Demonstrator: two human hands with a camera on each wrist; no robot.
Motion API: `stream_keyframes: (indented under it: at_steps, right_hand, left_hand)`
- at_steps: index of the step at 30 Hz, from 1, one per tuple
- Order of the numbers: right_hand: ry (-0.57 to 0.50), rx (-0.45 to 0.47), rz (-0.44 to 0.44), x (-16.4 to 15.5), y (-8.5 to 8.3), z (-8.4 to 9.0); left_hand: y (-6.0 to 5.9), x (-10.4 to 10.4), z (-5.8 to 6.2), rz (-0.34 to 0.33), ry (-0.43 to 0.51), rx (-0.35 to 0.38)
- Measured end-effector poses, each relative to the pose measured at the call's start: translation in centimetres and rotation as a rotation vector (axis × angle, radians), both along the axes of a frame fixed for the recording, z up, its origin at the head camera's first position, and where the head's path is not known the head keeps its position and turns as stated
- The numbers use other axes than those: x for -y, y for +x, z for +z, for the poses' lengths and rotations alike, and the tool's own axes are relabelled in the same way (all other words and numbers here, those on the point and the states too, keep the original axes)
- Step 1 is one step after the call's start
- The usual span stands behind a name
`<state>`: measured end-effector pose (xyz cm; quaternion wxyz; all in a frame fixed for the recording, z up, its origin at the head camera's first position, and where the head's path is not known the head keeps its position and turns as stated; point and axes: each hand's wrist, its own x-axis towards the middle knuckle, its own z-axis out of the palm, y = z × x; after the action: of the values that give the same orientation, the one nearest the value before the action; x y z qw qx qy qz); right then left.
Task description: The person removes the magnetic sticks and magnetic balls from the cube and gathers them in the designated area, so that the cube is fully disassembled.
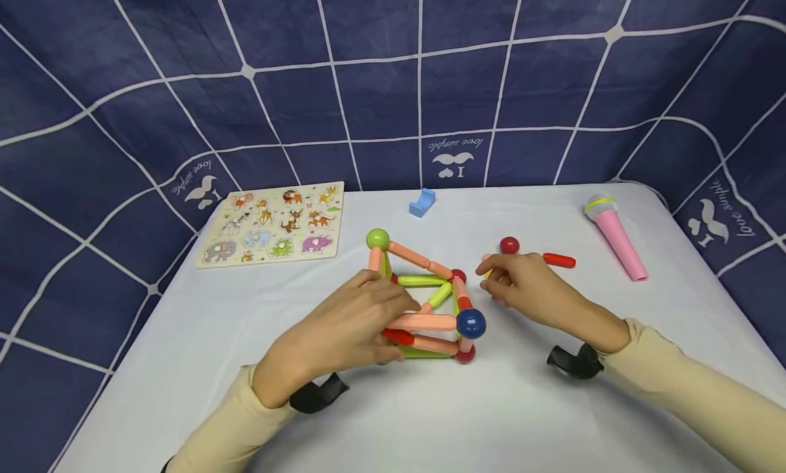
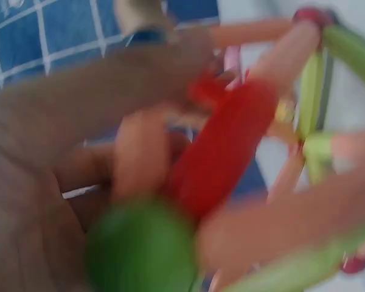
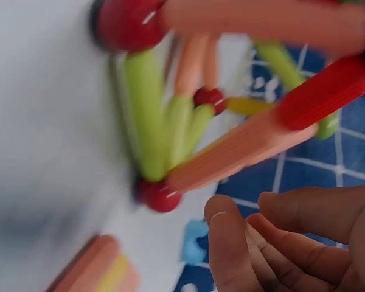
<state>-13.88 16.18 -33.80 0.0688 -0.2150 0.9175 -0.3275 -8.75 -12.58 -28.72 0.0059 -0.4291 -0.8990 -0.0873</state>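
Note:
A frame of magnetic building sticks [image 1: 430, 321], pink, red and lime, stands on the table, joined by balls. One corner carries a blue ball [image 1: 471, 323], another a lime ball [image 1: 377, 239]. My left hand [image 1: 344, 326] grips the frame's left side, fingers over the upper sticks and thumb low; in the left wrist view a blurred green ball [image 2: 143, 246] and red stick [image 2: 225, 149] are close by. To the right of the frame, my right hand [image 1: 531, 285] hovers with loosely bent fingers and nothing held. Loose pink and yellow sticks [image 3: 103, 264] lie near it.
A loose red ball [image 1: 510, 245] and red stick [image 1: 559, 260] lie beyond the right hand. Farther right is a pink toy microphone [image 1: 620, 244]. A light blue curved block [image 1: 422, 203] is at the back, and an animal puzzle board [image 1: 276, 224] at the back left.

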Motion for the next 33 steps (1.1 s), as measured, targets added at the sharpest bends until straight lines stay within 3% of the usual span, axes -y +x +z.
stream_keyframes:
  at_steps: [7,14,23,33]
  right_hand:
    - [-0.065,-0.047,0.012,0.1,2.8,2.0]
    - [-0.088,-0.006,0.058,0.4,4.1,3.0]
    - [-0.118,0.013,0.077,0.8,5.0,3.6]
    - [-0.067,-0.009,0.044,2.1,7.0,4.4]
  left_hand:
    - [0.0,-2.1,-1.0,0.021,-0.155,-0.058]
    - [0.0,-2.8,-1.5,0.045,-0.190,-0.083]
    - [-0.1,-3.1,-2.0,0.063,-0.136,-0.117]
    - [0.2,-5.7,-1.0,0.067,0.067,-0.065]
